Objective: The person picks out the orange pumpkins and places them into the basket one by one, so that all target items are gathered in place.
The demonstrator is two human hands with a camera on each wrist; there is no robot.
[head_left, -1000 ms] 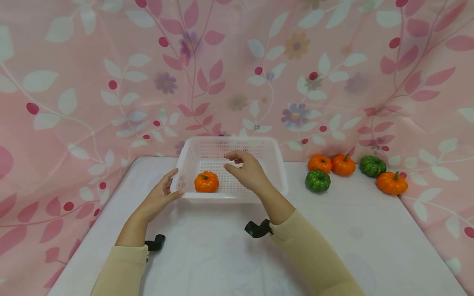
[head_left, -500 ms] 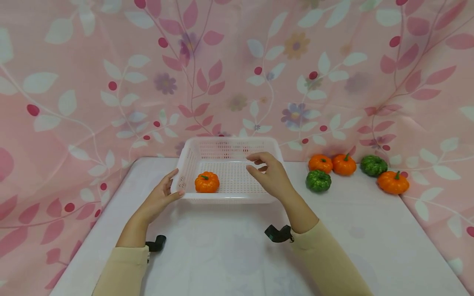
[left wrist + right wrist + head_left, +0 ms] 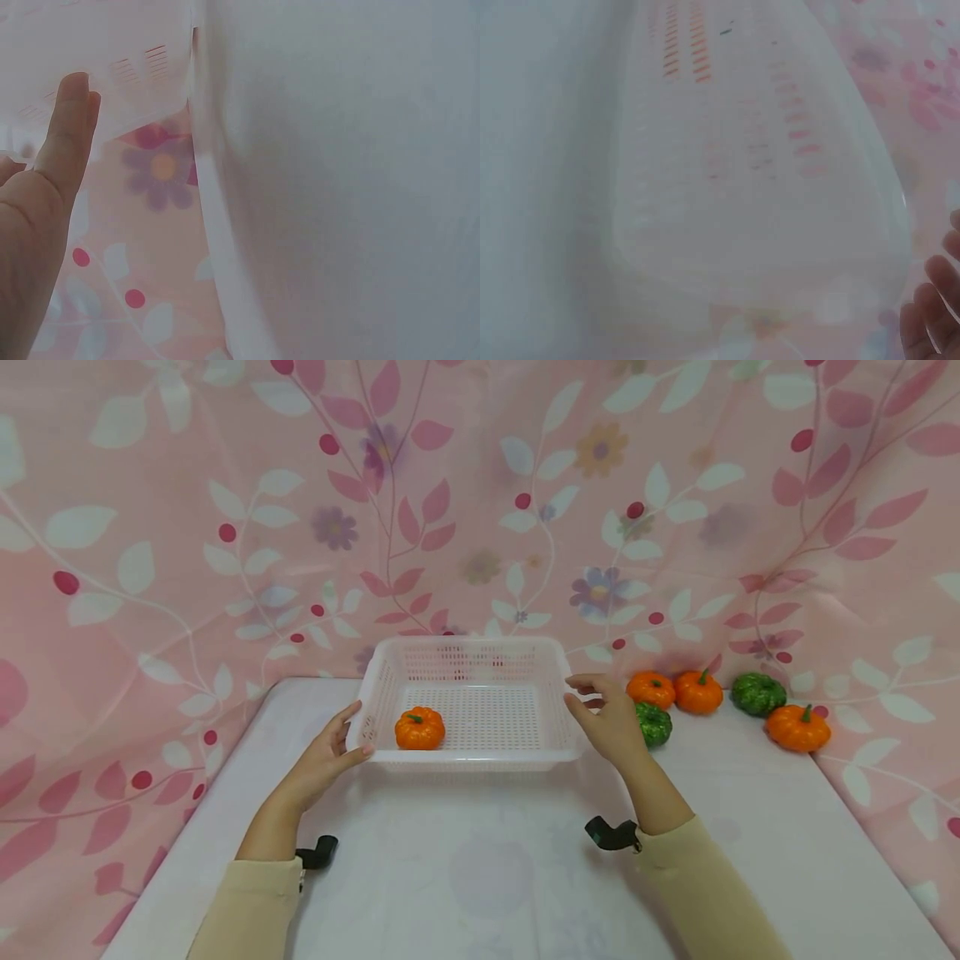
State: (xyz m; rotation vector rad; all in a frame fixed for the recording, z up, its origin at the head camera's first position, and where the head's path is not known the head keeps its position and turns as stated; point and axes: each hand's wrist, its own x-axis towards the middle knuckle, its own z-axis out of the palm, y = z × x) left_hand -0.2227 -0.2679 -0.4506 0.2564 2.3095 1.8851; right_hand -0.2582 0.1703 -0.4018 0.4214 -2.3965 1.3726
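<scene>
A white plastic basket (image 3: 480,756) with slotted walls stands at the back middle of the table. Inside its front left part sits a small orange pumpkin (image 3: 420,729) with a green stem. My left hand (image 3: 318,766) rests at the basket's front left corner, thumb on the front rim and fingers along the outer left side. Those fingers (image 3: 71,124) look straight against the slotted wall in the left wrist view. My right hand (image 3: 617,727) holds nothing; its loosely bent fingers are right at the basket's right rim. It partly covers a green pumpkin (image 3: 656,724).
To the right, two orange pumpkins (image 3: 698,692) stand behind the partly covered green one. Farther right are another green pumpkin (image 3: 758,694) and an orange pumpkin (image 3: 798,728) near the table's right edge. A pink floral cloth (image 3: 480,527) hangs behind the white-covered table (image 3: 465,877).
My right hand has moved right, from above the basket's inside to its right rim beside the green pumpkin. My left hand, the basket and the pumpkin in it have stayed in place.
</scene>
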